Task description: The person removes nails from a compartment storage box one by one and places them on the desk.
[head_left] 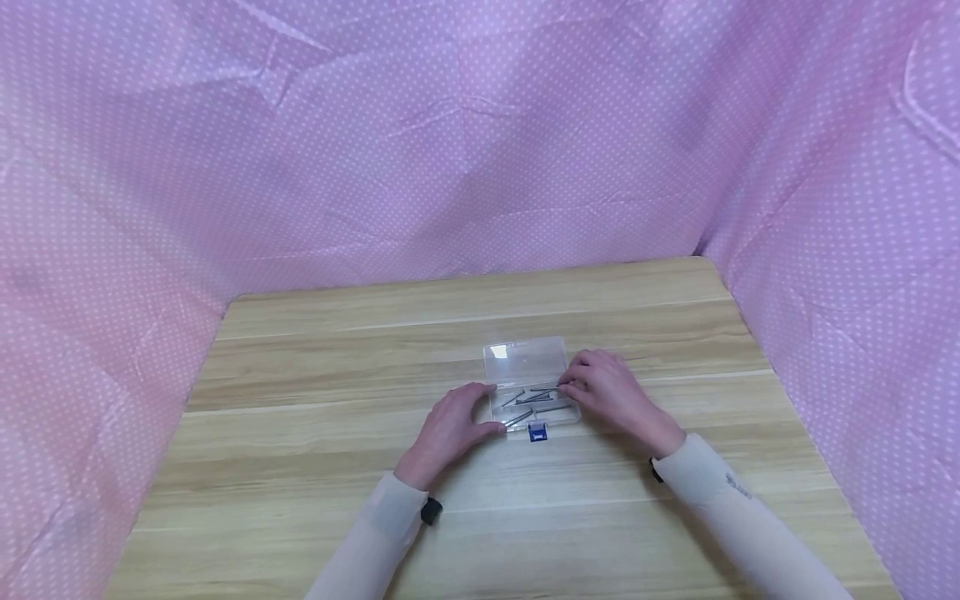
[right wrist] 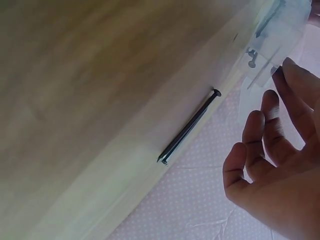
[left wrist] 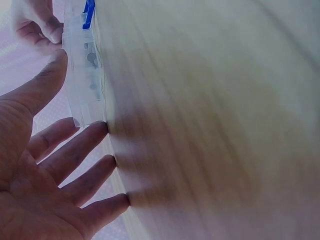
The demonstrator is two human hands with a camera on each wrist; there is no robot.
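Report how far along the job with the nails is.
Looks done: several nails lie in the box, its lid open. In hand: the left hand touches the box's left end while the right hand seems to pinch a nail at the other end. Probably left: putting in the two loose nails on the table, then shutting the lid.

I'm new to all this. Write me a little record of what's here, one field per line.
Box: clear plastic box on the wooden table
Lid: open, on the far side
Latch: blue latch at the front
Inside: several nails
Outside: loose nails on the table near the box
Left hand: holds the box's left end
Right hand: at the box's right end; whether it pinches a nail is unclear
Backdrop: pink dotted cloth
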